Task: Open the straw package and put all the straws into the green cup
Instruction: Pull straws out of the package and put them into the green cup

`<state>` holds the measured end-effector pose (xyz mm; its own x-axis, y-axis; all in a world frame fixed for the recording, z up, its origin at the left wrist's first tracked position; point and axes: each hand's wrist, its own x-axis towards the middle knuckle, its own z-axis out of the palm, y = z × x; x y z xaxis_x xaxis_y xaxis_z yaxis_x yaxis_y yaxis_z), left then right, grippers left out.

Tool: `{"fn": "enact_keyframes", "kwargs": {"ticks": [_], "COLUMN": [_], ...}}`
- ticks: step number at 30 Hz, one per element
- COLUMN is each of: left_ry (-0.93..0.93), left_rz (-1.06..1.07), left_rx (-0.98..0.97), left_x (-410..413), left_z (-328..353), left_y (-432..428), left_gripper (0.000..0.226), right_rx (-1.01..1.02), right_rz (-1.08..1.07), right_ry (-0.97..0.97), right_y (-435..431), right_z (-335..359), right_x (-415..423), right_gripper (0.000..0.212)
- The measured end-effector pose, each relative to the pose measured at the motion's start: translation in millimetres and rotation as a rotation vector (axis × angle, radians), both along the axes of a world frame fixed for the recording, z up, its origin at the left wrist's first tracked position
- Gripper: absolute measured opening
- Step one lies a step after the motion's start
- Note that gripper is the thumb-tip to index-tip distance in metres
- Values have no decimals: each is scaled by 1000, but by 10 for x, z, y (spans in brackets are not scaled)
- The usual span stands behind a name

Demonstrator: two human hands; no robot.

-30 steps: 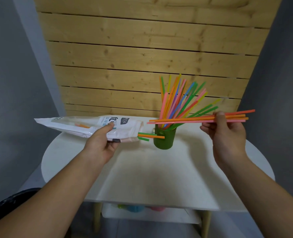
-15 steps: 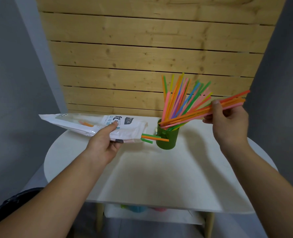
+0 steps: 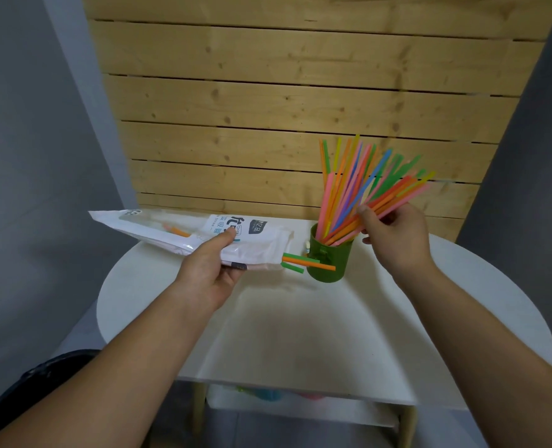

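Observation:
The green cup stands on the white table, towards its back, with several coloured straws fanned out of it. My right hand grips a small bunch of orange and pink straws whose lower ends rest inside the cup. My left hand holds the white straw package level above the table, left of the cup. A few green and orange straw ends stick out of the package's open right end, in front of the cup. One more orange straw shows through the package's clear window.
The round white table stands against a wooden slat wall, with grey walls either side. A lower shelf under the table holds blurred coloured things. A dark object sits at the bottom left.
My right hand tilted its bunch of straws from level to steep and lowered their ends into the cup. My left hand and the package barely moved.

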<state>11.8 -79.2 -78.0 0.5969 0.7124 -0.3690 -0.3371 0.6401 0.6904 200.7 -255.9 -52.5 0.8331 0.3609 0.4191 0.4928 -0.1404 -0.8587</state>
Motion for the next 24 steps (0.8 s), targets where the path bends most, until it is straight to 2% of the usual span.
{"fn": "enact_keyframes", "kwargs": {"ticks": [5,14,18,21,24], "left_ry": [0,-22,-36,-55,-60], "left_rz": [6,-4,-1,3,10], "left_rx": [16,21,26,31,40], "left_x": [-13,-9,-15,-15,-12], "left_z": [-15,6,13,24,33], "left_y": [19,2,-14,-13,-22], "left_gripper": [23,26,26,25,25], "right_rx": [7,194,193,122,68], "right_rz": [-45,79,87,96,43], "right_ry": [18,333,355,340,407], "right_y": [45,-42,-107,-186,-253], "right_z": [2,-2,-30,-38,-23], "right_x": [98,146,107,30,-67], "right_gripper": [17,7,17,32,48]}}
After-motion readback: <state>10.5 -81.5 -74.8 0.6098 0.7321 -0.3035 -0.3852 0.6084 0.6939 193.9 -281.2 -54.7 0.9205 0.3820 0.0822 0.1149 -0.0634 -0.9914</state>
